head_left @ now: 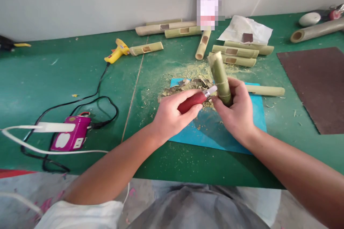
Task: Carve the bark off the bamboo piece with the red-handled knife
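My left hand (173, 112) is wrapped round the red handle of a carving knife (192, 103). Its short pale blade points toward a green bamboo tube (220, 77); whether the two touch, I cannot tell. The tube stands nearly upright, leaning a little left, with the fingers of my right hand (238, 109) closed round its lower part. Under both hands lies a blue mat (206, 137), with a heap of bamboo peelings and shavings (185, 87) on its far left part. Another bamboo piece (268, 90) extends past the mat's right side.
Bamboo tubes with cut openings (235, 50) lie toward the wall. A yellow heat gun (117, 53) is on the left, its black cord running to a purple box (71, 134). At the right are a brown sheet (317, 86) and crumpled white paper (245, 30).
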{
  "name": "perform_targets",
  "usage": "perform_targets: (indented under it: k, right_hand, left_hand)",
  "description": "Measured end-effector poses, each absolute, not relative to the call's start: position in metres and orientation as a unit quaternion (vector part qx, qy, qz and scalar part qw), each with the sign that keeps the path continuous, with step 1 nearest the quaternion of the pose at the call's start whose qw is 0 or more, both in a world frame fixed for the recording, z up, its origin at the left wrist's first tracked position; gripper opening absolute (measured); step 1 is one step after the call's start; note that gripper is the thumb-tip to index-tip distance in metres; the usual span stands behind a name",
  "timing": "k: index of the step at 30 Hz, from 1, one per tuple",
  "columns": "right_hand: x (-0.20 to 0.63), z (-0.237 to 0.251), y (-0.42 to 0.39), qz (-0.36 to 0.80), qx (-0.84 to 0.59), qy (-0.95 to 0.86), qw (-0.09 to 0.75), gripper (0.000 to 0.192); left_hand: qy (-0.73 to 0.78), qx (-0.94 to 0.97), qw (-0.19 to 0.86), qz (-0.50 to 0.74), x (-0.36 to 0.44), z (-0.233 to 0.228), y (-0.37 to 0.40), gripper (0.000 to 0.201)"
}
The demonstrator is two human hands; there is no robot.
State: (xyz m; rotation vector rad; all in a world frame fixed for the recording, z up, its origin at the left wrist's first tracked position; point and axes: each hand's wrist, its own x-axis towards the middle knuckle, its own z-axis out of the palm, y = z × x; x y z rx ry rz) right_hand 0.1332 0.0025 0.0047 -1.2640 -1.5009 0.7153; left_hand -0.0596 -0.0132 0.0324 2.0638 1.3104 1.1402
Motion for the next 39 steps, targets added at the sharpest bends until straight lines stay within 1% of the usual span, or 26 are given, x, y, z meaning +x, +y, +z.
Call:
perform_targets:
  k: [4,7,8,13,20,24,29,32,35,37,39]
  right_hand:
    - [0.131,0.01,0.0,0.285,-0.565,-0.633,0.447,0.031]
    - [0.132,0.016,0.001,0.323,-0.581,-0.625,0.408,0.017]
    - [0.133,0.017,0.002,0.34,-0.581,-0.622,0.398,0.016]
    - [0.136,0.022,0.006,0.462,-0.551,-0.589,0.37,0.013]
    - [0.139,0.019,0.006,0.606,-0.477,-0.524,0.36,0.011]
    - [0.138,0.022,0.007,0.661,-0.436,-0.495,0.359,0.013]
    - [0.136,0.025,0.008,0.71,-0.396,-0.457,0.362,0.02]
    - [0.135,0.023,0.008,0.723,-0.388,-0.441,0.363,0.024]
    - [0.135,0.021,0.007,0.707,-0.407,-0.453,0.359,0.021]
    - [0.135,0.02,0.006,0.656,-0.451,-0.494,0.35,0.017]
    - [0.136,0.019,0.006,0.542,-0.522,-0.556,0.352,0.017]
  left_hand:
    - [0.476,0.761,0.215,0.385,-0.058,0.032,-0.015,0.027]
    - [0.471,0.764,0.194,0.395,-0.057,0.03,-0.017,0.024]
    - [0.47,0.765,0.191,0.397,-0.056,0.029,-0.018,0.024]
    - [0.463,0.764,0.185,0.41,-0.055,0.028,-0.018,0.022]
    - [0.451,0.762,0.192,0.424,-0.054,0.029,-0.019,0.022]
    - [0.443,0.762,0.191,0.432,-0.054,0.028,-0.019,0.021]
    - [0.427,0.77,0.184,0.436,-0.054,0.027,-0.018,0.02]
    - [0.435,0.774,0.182,0.423,-0.055,0.029,-0.019,0.021]
    - [0.441,0.776,0.181,0.413,-0.056,0.029,-0.019,0.022]
    - [0.451,0.777,0.173,0.403,-0.056,0.029,-0.019,0.023]
    - [0.459,0.783,0.154,0.391,-0.056,0.028,-0.018,0.024]
